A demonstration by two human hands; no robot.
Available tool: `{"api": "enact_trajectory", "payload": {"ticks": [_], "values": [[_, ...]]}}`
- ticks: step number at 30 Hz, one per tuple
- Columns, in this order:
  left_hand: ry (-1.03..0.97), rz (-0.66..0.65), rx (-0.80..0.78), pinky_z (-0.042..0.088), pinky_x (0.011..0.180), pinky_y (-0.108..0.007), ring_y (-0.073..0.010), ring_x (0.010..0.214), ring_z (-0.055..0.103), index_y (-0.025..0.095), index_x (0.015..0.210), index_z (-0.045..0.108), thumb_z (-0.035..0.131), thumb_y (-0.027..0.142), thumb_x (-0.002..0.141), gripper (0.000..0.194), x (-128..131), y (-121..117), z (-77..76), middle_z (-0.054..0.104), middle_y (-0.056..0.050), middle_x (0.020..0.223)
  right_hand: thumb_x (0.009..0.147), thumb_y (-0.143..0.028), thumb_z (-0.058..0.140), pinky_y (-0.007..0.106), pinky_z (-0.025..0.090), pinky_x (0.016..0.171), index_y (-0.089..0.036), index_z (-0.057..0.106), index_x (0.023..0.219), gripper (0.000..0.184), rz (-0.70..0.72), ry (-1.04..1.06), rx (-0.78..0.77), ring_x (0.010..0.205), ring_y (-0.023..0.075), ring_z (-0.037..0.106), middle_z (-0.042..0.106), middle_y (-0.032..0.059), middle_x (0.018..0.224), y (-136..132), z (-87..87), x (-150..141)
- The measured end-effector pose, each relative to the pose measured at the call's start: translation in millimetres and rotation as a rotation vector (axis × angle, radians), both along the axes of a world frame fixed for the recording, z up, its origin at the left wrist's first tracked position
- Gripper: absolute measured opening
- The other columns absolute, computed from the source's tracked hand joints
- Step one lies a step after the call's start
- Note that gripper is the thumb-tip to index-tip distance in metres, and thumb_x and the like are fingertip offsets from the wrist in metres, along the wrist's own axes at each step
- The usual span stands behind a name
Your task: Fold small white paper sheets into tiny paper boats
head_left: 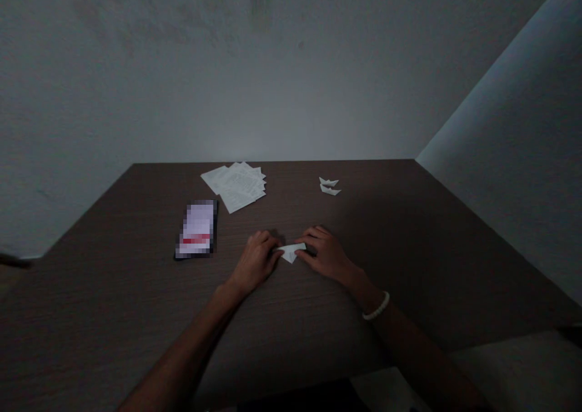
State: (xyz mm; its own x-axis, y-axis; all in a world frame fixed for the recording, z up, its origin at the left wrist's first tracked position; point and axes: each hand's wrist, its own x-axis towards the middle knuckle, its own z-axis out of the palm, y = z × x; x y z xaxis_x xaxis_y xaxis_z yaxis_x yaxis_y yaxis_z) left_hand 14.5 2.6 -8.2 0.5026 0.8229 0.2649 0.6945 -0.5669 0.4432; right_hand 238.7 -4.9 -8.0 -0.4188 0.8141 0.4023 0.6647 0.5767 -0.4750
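Observation:
A small folded piece of white paper (291, 252) lies between my hands near the middle of the table, its point toward me and a long straight edge on the far side. My left hand (258, 255) pinches its left end between thumb and fingers. At the opposite end, my right hand (328, 254) has its thumb and fingers closed on the paper's right side. Fingertips cover both ends of the paper.
On the brown table (150, 315), a fanned stack of printed paper sheets (239, 185) lies at the back left. Nearer, a phone (197, 229) shows a blurred screen. Two small folded paper boats (330, 186) sit at the back right. A wall (291, 97) borders the far edge.

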Motion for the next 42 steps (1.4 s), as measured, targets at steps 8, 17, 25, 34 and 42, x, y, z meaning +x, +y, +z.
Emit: {"api": "enact_trajectory", "payload": {"ticks": [8,17,25,34,42], "values": [[-0.208,-0.027,-0.01,0.042,0.076,-0.035,-0.0198,0.083,0.053,0.018,0.086,0.057,0.052,0.021,0.092,0.008,3.8,-6.2,6.7,0.059,-0.004,0.086,0.084,-0.019,0.068,0.031,0.046,0.078,-0.02,0.068,0.083,0.002,0.048,0.179,-0.004,0.081,0.0159,0.06,0.067,0.0024,0.083,-1.9,4.6,-7.1],[-0.34,-0.109,0.208,0.044,0.077,-0.034,-0.0176,0.082,0.056,0.018,0.091,0.063,0.055,0.022,0.092,0.008,6.2,-11.0,8.6,0.063,-0.005,0.088,0.086,-0.018,0.062,0.03,0.048,0.075,-0.021,0.069,0.088,0.008,0.048,0.212,0.195,0.079,0.0155,0.059,0.066,0.003,0.083,-9.6,11.4,-14.6],[-0.318,-0.139,0.283,0.043,0.07,-0.032,-0.0163,0.075,0.053,0.017,0.086,0.063,0.056,0.019,0.09,0.009,11.1,-15.6,13.0,0.062,-0.004,0.079,0.077,-0.016,0.067,0.031,0.047,0.074,-0.021,0.068,0.077,0.005,-0.061,0.135,0.295,0.08,0.0176,0.057,0.066,0.0028,0.081,-13.4,14.7,-17.7],[-0.32,-0.126,0.309,0.044,0.069,-0.031,-0.0164,0.076,0.052,0.017,0.09,0.061,0.055,0.014,0.088,0.007,2.6,-12.4,15.0,0.06,-0.004,0.082,0.076,-0.01,0.063,0.031,0.046,0.074,-0.021,0.063,0.075,0.011,-0.188,0.065,0.332,0.079,0.0178,0.055,0.063,0.0023,0.08,-6.7,11.0,0.2],[-0.35,-0.145,0.294,0.046,0.07,-0.03,-0.0161,0.08,0.053,0.017,0.091,0.06,0.056,0.012,0.088,0.007,3.0,-13.0,14.4,0.058,-0.005,0.086,0.084,-0.02,0.064,0.033,0.048,0.081,-0.02,0.066,0.096,0.012,-0.054,0.09,0.254,0.088,0.0192,0.057,0.065,0.0054,0.093,-9.3,14.0,-3.6]]}}
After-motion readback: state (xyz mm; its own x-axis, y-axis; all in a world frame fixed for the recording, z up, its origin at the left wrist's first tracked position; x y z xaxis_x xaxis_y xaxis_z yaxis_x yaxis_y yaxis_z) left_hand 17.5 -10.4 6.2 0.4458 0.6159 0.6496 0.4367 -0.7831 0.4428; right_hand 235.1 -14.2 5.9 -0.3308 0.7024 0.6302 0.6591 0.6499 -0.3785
